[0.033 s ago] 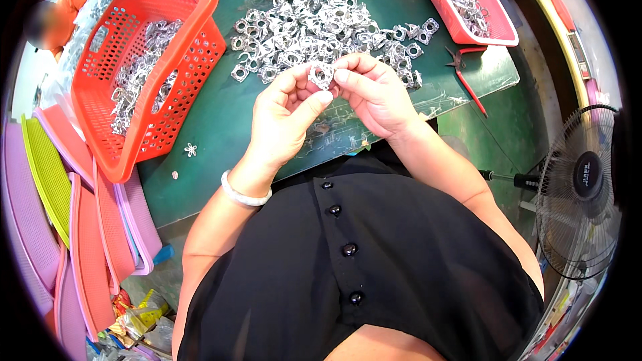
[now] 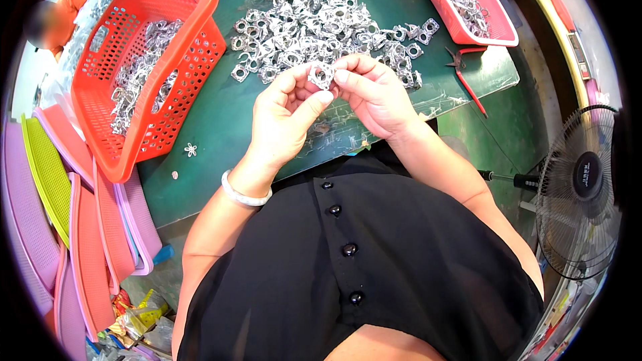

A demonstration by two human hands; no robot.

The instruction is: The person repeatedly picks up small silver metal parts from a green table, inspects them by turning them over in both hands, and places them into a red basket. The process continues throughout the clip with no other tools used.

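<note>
Between my two hands is a small silvery metal part (image 2: 322, 76) with a round hole, held above the near edge of the green table (image 2: 221, 140). My left hand (image 2: 286, 115) is closed, pinching the part from its left side with thumb and fingers. From the other side my right hand (image 2: 376, 95) grips it between thumb and forefinger, its other fingers curled. Just beyond my fingertips lies a loose pile of similar metal parts (image 2: 314, 23). A white bangle (image 2: 244, 190) circles my left wrist.
A red perforated basket (image 2: 190, 77) with metal pieces stands at left, a pink tray (image 2: 503, 27) of parts at far right. Red-handled pliers (image 2: 470, 87) lie at the table's right edge. A flower-shaped piece (image 2: 190, 150) lies near the basket. Stacked coloured baskets (image 2: 93, 247) and a black fan (image 2: 580, 187) flank me.
</note>
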